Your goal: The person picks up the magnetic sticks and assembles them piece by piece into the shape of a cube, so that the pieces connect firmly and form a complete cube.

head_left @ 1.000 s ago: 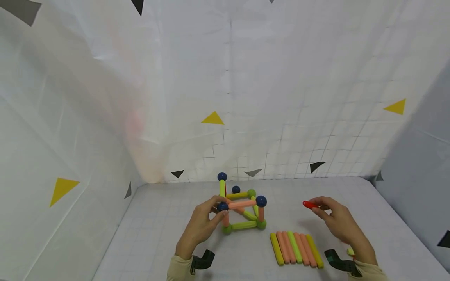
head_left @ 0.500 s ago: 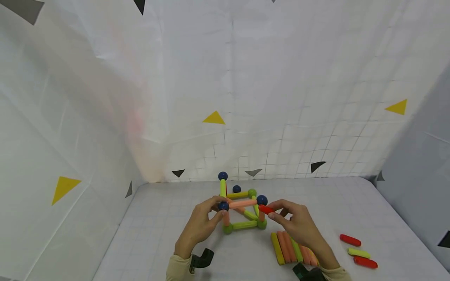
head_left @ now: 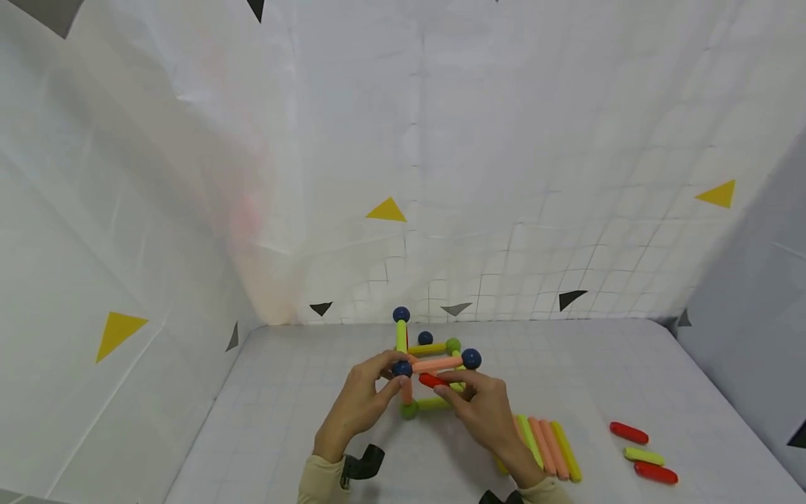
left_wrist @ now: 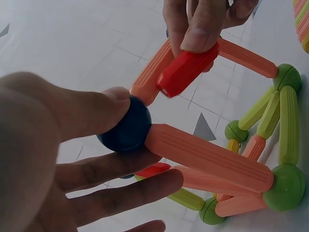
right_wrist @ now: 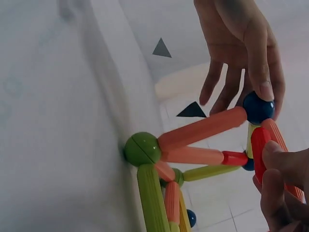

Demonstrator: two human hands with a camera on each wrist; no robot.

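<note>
My left hand (head_left: 362,399) pinches a dark blue ball (left_wrist: 128,126) between thumb and fingers. That ball is the near left upper corner of a frame of rods and balls. An orange rod (left_wrist: 210,157) runs from it down to a green ball (left_wrist: 285,187), and another orange rod (head_left: 434,365) runs across to a second blue ball (head_left: 471,359). My right hand (head_left: 481,406) pinches a short red rod (left_wrist: 188,70) between thumb and fingertips. The rod's free end points toward the blue ball in my left hand, close beside it.
A row of orange, yellow and green rods (head_left: 546,444) lies at front right, partly behind my right forearm. Two red rods (head_left: 628,432) and a short green rod (head_left: 644,456) lie farther right. A loose-looking blue ball (head_left: 425,338) shows behind the frame.
My right hand has carried the red rod leftward from the right side of the table, past the right blue ball, to near the left one. My left hand has kept its hold.
</note>
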